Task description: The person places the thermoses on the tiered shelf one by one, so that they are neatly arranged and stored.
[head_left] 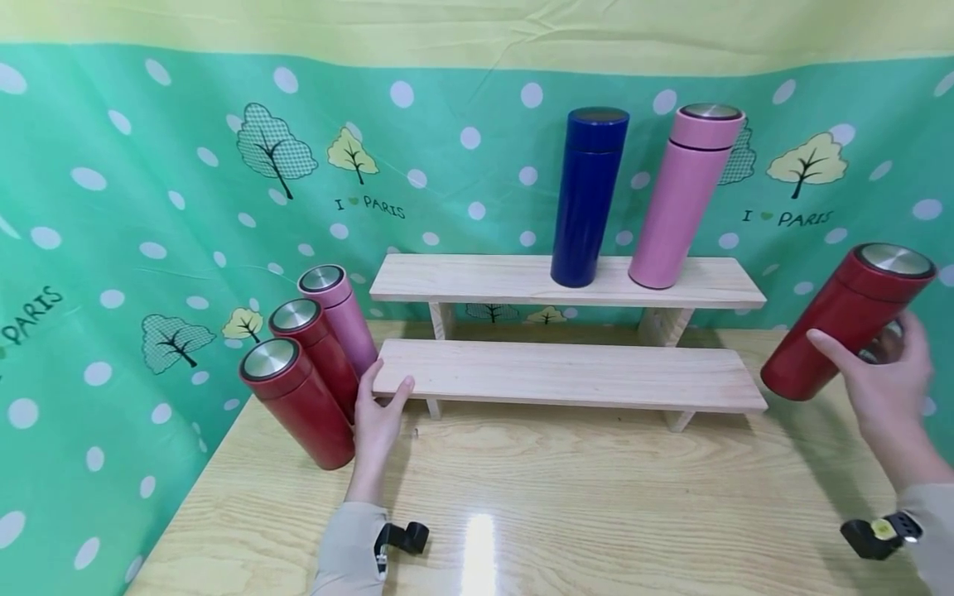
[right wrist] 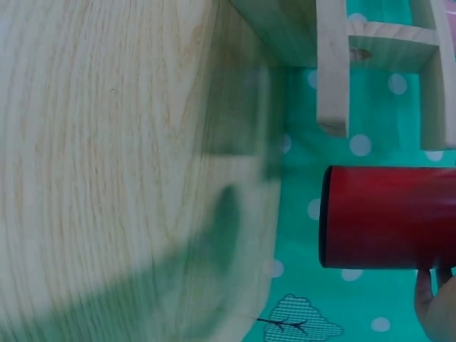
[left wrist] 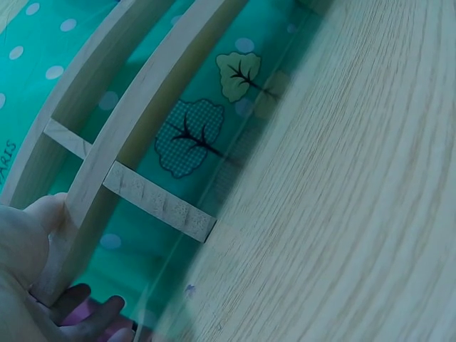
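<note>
At the right, my right hand (head_left: 890, 385) grips a red thermos flask (head_left: 838, 323), tilted and held off the table beside the shelf's right end. The right wrist view shows the flask's dark-rimmed base (right wrist: 325, 217) and my fingertips (right wrist: 425, 296) against its side. My left hand (head_left: 376, 426) holds the left end of the lower board of a two-tier wooden shelf (head_left: 559, 372). In the left wrist view, the thumb (left wrist: 48, 210) lies against the board's end, with fingers on its other side. A blue flask (head_left: 589, 199) and a pink flask (head_left: 686, 199) stand on the upper board.
Left of the shelf, two red flasks (head_left: 298, 406) (head_left: 316, 348) and a pink flask (head_left: 346, 319) stand close together by my left hand. A silvery round part (head_left: 884, 343) shows partly behind my right hand. Dotted green cloth (head_left: 477, 165) hangs behind the wooden table (head_left: 566, 497).
</note>
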A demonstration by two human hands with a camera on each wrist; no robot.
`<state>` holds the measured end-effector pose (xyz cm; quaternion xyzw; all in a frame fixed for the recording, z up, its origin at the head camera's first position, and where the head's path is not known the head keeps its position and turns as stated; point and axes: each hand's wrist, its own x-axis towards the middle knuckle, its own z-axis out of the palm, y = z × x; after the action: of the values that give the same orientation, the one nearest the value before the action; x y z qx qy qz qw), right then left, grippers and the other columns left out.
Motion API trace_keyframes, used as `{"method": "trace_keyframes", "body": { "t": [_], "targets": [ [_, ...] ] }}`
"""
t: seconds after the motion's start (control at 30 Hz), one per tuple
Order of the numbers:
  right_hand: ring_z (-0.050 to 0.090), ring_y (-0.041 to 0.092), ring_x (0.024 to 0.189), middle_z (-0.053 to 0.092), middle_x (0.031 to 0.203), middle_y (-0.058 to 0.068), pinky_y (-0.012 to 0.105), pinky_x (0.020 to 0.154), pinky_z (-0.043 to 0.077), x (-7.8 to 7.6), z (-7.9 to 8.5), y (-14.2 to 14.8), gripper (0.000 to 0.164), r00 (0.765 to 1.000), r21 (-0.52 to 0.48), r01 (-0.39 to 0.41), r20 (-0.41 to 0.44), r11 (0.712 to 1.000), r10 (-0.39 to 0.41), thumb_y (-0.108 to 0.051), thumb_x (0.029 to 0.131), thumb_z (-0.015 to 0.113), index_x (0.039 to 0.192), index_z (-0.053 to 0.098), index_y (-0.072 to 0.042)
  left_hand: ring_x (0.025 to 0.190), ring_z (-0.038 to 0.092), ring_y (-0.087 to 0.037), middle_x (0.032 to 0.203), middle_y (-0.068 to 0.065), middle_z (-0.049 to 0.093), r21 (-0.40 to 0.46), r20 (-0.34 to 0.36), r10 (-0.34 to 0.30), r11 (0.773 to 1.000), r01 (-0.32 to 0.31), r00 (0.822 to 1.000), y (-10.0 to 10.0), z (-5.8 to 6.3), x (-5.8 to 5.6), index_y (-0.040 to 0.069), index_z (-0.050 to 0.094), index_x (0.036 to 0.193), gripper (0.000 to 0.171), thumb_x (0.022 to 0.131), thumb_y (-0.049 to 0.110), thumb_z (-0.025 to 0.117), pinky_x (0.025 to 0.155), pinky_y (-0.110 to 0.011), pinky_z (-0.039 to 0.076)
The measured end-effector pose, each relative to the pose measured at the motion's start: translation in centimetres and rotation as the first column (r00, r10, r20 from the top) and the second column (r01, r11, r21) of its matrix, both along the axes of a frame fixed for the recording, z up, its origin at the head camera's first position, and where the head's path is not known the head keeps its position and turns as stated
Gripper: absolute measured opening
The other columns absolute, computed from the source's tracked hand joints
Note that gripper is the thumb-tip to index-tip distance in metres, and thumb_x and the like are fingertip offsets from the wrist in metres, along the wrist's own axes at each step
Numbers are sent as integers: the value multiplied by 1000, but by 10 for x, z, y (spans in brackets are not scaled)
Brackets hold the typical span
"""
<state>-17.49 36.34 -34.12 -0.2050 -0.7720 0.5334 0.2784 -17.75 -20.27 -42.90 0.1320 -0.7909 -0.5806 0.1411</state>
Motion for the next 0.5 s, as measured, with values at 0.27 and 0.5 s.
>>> {"method": "trace_keyframes", "body": {
  "t": [0.27, 0.5],
  "targets": [
    [46, 1, 117, 47, 147, -7, 20, 106, 36, 9, 10, -3, 74, 998, 39, -6, -54, 999, 8, -11, 93, 69, 151, 31, -35, 114, 48, -33, 156, -12, 34, -6, 17, -3, 1000, 3, 1000, 0, 0, 0, 17, 37, 152, 68, 95, 34, 68, 95, -46, 40],
    [47, 3, 118, 48, 146, -5, 15, 99, 40, 16, 12, -8, 74, 995, 68, -24, -93, 997, 30, -6, 93, 68, 152, 32, -33, 117, 47, -33, 156, -12, 34, -4, 18, -2, 1000, 2, 1000, 0, -1, -1, 16, 37, 152, 67, 95, 33, 68, 96, -47, 40]
  ]
}}
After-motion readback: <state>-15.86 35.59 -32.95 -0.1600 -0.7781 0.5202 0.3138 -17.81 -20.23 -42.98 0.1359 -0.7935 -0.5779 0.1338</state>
